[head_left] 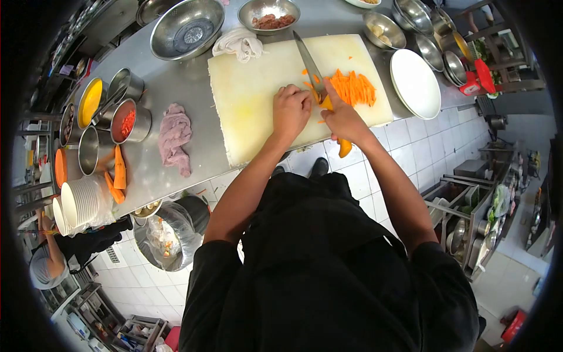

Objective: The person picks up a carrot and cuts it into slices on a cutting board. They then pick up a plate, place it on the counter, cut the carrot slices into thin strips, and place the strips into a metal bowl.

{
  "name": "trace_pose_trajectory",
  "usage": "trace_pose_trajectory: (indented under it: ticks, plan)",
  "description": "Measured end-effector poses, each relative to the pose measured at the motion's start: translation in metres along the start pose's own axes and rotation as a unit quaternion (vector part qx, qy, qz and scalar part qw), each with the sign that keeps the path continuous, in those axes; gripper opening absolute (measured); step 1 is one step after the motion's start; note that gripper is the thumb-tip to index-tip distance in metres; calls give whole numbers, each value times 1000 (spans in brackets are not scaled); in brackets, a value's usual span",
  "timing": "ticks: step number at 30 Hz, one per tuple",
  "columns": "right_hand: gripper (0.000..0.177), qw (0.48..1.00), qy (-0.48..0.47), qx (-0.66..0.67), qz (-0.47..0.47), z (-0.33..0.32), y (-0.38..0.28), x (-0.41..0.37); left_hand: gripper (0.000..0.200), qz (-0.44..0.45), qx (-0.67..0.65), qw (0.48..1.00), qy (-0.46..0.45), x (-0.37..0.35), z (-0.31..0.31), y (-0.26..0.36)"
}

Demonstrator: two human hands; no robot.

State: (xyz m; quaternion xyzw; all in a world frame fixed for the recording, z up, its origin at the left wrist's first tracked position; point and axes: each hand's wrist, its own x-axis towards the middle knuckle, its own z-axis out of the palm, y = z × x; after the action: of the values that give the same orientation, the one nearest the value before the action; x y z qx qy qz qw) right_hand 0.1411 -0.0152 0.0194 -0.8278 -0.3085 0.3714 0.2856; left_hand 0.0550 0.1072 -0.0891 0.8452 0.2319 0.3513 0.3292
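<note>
My right hand grips a kitchen knife by its yellow-orange handle, index finger stretched along the top. The blade points away from me across a thick white cutting board. Left of the blade, my left hand rests on the board with its fingers curled. Orange carrot bits show at its fingertips; what lies under them is mostly hidden. To the right of the knife lies a pile of carrot strips, with a few loose pieces around it.
A folded white cloth touches the board's far left corner. Metal bowls line the back, one with minced meat. White plates stand right. Leftward are a purple cloth, metal pots, carrots and stacked cups. A person is at far left.
</note>
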Motion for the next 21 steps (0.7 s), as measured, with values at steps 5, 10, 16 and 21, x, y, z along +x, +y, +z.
trace_pose_trajectory:
  ticks: [5, 10, 16, 21]
  plan:
    - [80, 1000, 8, 5, -2, 7, 0, -1, 10, 39, 22, 999, -5, 5, 4, 5]
    - [77, 1000, 9, -4, 1, -7, -16, -13, 11, 27, 63, 997, -46, 9, 4, 5]
    - [71, 998, 12, -53, 17, -20, -38, -41, 12, -26, 2, 1000, -4, -1, -30, -1]
    - [73, 991, 43, -104, -76, 16, 13, -20, 11, -25, 34, 999, -29, -18, -45, 1]
